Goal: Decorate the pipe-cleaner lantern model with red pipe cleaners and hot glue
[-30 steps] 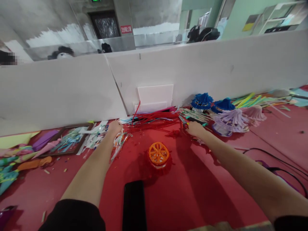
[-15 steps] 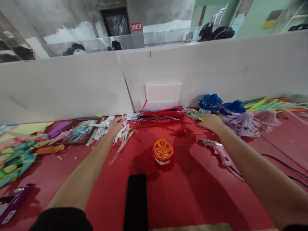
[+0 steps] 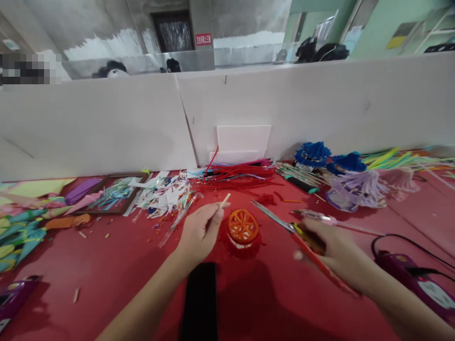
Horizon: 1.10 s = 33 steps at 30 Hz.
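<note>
My left hand [image 3: 199, 232] pinches a short pale stick [image 3: 225, 201] that points up and right from its fingertips. Close to its right, an orange piece shaped like a citrus slice [image 3: 243, 226] sits on a small clear base. In my right hand [image 3: 336, 258] is a pair of scissors [image 3: 273, 216], its metal blades angled up and left towards the orange piece. Its yellow and red handle part is blurred, and the fingers partly cover it. Just behind this hand lies a pink glue gun [image 3: 322, 218], partly hidden by it.
A black phone [image 3: 199, 303] lies at the front. Paper scraps [image 3: 168, 196], red pipe cleaners [image 3: 238, 169] and a green-and-black tool [image 3: 302, 183] lie along the white partition [image 3: 106, 128]. Fluffy blue pieces [image 3: 313, 154] stand right; a purple power strip [image 3: 415, 279] with black cords lies right.
Both hands have come back from the far edge towards the middle. The left now holds a short stick, the right a pair of scissors. The purple power strip at right has come into view.
</note>
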### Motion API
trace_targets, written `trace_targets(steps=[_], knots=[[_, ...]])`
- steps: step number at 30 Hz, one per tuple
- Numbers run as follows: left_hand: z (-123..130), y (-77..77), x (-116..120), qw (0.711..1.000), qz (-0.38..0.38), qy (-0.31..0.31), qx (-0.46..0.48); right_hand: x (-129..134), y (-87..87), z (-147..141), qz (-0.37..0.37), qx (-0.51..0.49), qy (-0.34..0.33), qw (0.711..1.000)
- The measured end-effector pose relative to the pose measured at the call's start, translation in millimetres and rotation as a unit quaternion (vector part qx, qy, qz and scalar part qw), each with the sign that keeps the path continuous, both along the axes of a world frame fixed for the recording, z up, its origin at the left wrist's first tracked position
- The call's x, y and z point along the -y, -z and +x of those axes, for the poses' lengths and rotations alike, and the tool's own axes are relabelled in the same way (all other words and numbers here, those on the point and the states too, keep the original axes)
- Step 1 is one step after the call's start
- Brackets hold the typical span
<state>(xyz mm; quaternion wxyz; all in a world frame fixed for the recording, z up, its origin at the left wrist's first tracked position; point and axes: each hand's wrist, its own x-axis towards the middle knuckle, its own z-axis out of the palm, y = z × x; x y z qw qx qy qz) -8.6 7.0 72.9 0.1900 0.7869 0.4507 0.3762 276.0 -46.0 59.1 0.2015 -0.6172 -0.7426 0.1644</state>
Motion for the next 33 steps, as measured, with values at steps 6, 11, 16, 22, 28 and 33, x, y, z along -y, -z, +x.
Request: trace_targets(steps=[6, 11, 16, 22, 28, 33], knots=[[9, -5.7, 15, 1.0, 0.006, 0.007, 0.008, -1, -8.8, -16, -0.106, -0.038, -0.057, 0.992], [13, -5.3, 22, 0.999, 0.0, 0.028, -0.017, 1, -8.0, -21, -0.101, -0.046, -0.058, 0.992], [12, -3.0, 19, 0.999, -0.007, 0.027, -0.02, 3, -4.6, -24, -0.067, -0.073, -0.056, 0.994], [-18, 24.1, 28, 0.977, -0.049, -0.105, -0.182, 2, 4.8, -12, -0.071, -0.093, 0.002, 0.993], [-22, 60.7, 69, 0.882, -0.205, -0.133, -0.402, 0, 14.8, -5, -0.074, -0.129, 0.036, 0.988], [-10, 66.4, 83, 0.865, -0.219, -0.138, -0.429, -2, 15.6, -9, -0.094, -0.173, 0.042, 0.979]])
